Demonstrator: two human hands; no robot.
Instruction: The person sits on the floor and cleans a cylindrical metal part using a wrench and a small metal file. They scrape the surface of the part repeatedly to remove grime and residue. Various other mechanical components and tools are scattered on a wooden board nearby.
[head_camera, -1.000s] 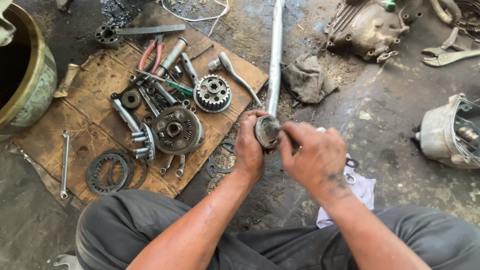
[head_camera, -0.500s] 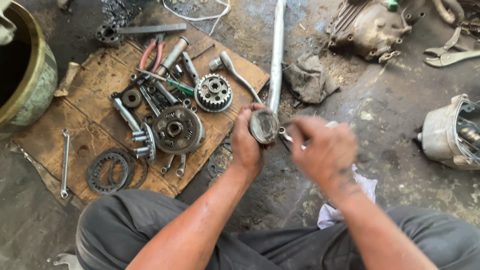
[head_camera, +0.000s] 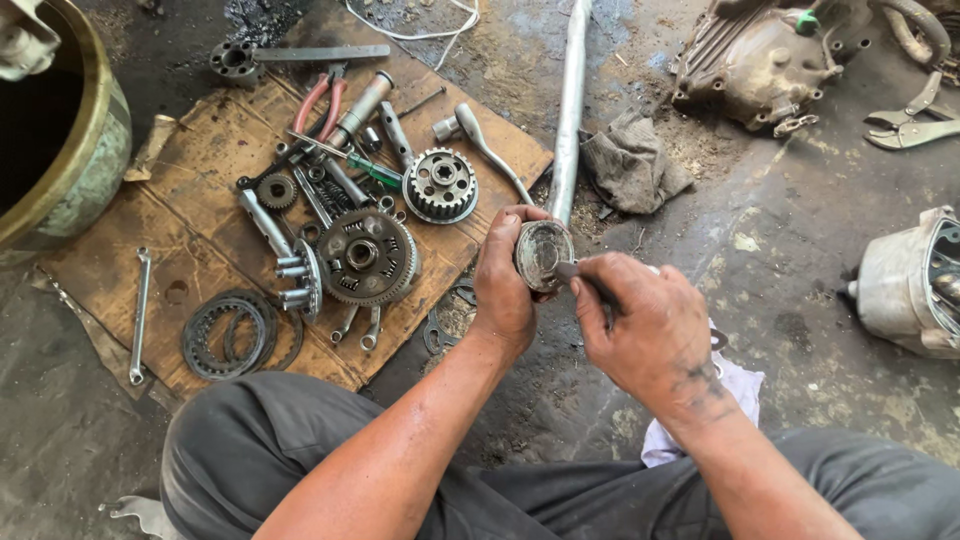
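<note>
My left hand (head_camera: 505, 285) grips a small round metal cup-shaped part (head_camera: 543, 252), dirty inside, with its open face turned up toward me. My right hand (head_camera: 645, 325) is closed around a thin dark tool (head_camera: 568, 270) whose tip rests at the rim of that part. Both hands are held above the grimy floor, just in front of my knees in grey trousers (head_camera: 250, 450). A long metal pipe (head_camera: 568, 110) lies on the floor right behind the part.
A cardboard sheet (head_camera: 210, 240) at the left carries gears (head_camera: 440, 185), a clutch hub (head_camera: 365, 255), ring plates (head_camera: 228, 332), pliers, sockets and wrenches. A brass-rimmed basin (head_camera: 85, 150) stands far left. A rag (head_camera: 630, 160), engine casings (head_camera: 760, 60) (head_camera: 910, 285) and a white cloth (head_camera: 725, 385) lie to the right.
Both hands have shifted slightly with the round part, which has turned its open face more toward me. The tool tip in my right hand has come in against its rim.
</note>
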